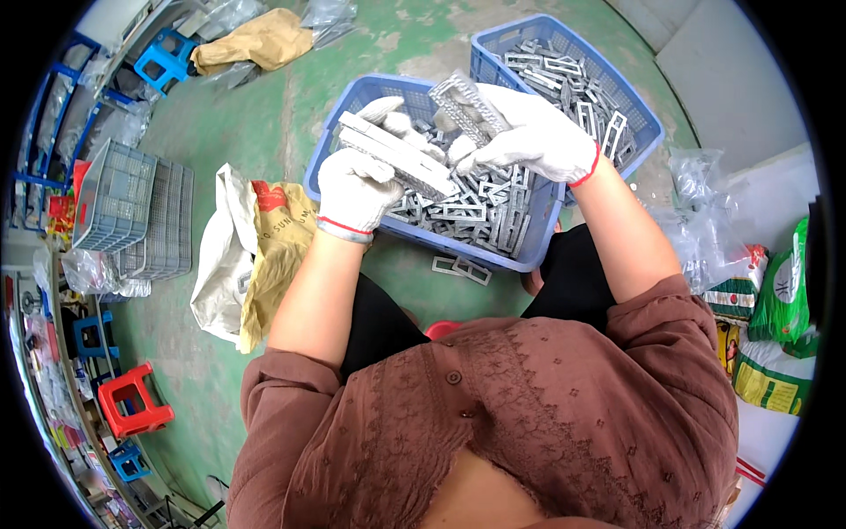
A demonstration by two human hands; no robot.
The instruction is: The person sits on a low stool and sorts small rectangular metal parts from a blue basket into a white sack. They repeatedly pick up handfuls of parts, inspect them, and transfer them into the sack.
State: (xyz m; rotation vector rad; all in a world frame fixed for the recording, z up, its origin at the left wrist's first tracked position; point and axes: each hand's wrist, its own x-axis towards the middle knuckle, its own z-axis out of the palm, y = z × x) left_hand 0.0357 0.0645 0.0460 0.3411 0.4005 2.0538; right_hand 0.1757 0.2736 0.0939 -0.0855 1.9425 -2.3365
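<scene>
Both hands wear white knit gloves with red cuffs. My left hand (354, 189) grips a stack of flat grey rectangular metal frames (397, 157) held slantwise over a blue plastic crate (339, 123). My right hand (529, 137) holds one more grey metal frame (464, 106) by its lower end, its other end pointing up and left. The two hands are close together above the crate, which holds several loose grey frames (480, 216).
A second blue crate (646, 119) with more frames stands behind to the right. Two frames (462, 268) lie on the green floor. A tan and white sack (251, 256) lies left, grey baskets (119, 198) beyond. Red (132, 401) and blue (163, 60) stools, bags at right (775, 300).
</scene>
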